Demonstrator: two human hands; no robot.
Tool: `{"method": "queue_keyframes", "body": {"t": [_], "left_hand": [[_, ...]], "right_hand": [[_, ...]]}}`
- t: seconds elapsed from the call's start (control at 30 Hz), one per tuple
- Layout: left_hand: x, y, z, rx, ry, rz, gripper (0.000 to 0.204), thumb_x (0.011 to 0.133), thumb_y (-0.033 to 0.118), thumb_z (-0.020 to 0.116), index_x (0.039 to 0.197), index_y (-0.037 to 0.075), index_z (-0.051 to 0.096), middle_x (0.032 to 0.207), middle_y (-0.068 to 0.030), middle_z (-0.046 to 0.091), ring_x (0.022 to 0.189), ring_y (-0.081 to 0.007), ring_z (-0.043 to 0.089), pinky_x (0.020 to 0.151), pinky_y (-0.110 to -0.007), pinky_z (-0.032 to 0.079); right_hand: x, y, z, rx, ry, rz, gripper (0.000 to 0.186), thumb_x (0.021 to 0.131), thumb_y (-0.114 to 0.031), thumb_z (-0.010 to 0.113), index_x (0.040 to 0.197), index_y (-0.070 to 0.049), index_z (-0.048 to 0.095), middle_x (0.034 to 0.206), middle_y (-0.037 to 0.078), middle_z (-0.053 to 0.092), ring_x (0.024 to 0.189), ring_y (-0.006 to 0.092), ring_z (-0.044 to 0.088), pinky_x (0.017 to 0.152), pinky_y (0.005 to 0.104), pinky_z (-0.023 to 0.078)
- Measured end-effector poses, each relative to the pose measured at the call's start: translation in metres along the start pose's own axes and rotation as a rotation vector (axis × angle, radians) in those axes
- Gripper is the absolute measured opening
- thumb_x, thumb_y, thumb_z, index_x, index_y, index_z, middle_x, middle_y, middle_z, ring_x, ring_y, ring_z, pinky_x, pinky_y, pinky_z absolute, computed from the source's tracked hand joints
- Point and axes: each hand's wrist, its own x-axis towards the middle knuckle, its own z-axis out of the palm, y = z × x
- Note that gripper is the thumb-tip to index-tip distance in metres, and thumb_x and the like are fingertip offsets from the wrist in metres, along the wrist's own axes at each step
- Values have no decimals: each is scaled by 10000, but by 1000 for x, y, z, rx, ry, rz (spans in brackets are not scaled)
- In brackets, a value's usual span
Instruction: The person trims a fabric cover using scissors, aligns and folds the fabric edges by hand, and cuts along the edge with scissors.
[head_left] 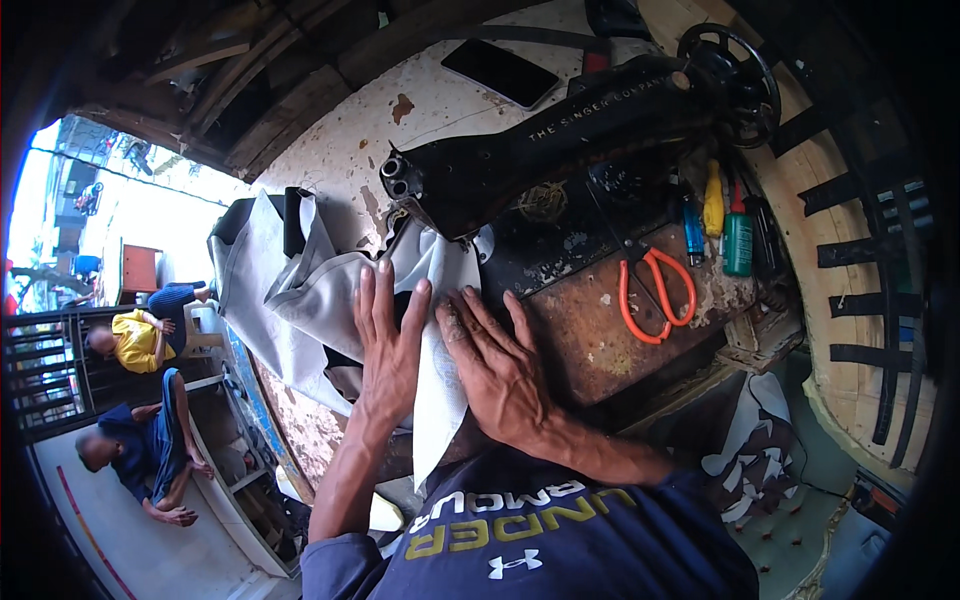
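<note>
A black sewing machine (540, 140) spans the worktable, its needle end standing over a piece of light grey and white cloth (310, 280). My left hand (388, 345) lies on this cloth with fingers stretched toward the machine. Just to its right, my right hand (505, 375) rests flat on the cloth's edge, thumb apart from the fingers. Between the two hands a pale strip of the cloth (438, 400) hangs down toward my lap. Dark parts show among the cloth's folds. The needle itself is hidden by the machine head and the folds.
Orange-handled scissors (640, 300) lie right of my hands. Beyond them are a yellow-handled tool (713, 198), a green bottle (738, 240) and a blue lighter (693, 230). A phone (500, 73) lies behind the machine, by the handwheel (730, 85). Two people sit at far left.
</note>
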Motion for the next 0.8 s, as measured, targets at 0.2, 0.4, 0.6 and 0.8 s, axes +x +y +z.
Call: {"method": "queue_keyframes", "body": {"t": [0.2,0.4,0.6,0.8], "left_hand": [[-53,17,5,-30,-28,-128,812,978,276,705,1652,91,292,1744,-310,102,1612,-559,82,1296,-638,162],[-54,49,15,-36,281,-247,695,976,166,714,1574,67,373,1638,-302,306,1559,-557,240,1258,-647,267],[-65,75,-39,-119,63,-208,514,942,197,742,1385,21,551,1350,-216,506,1398,-464,435,1163,-607,390],[-42,81,-49,-398,-373,-57,528,949,217,740,1399,9,557,1372,-226,523,1408,-470,445,1172,-594,390]], "right_hand": [[-2,-5,2,-39,-8,0,550,1025,-161,511,1531,56,507,1551,272,548,1511,391,469,1247,636,263],[-2,-7,5,-61,-13,2,574,1007,-111,498,1552,69,481,1563,264,547,1512,393,476,1243,623,271],[29,-10,-22,56,57,-70,558,993,-130,532,1506,85,499,1452,287,623,1412,391,570,1218,562,318],[7,-1,2,-57,-58,-21,487,1000,-113,503,1457,34,588,1514,251,597,1442,396,546,1196,569,340]]}}
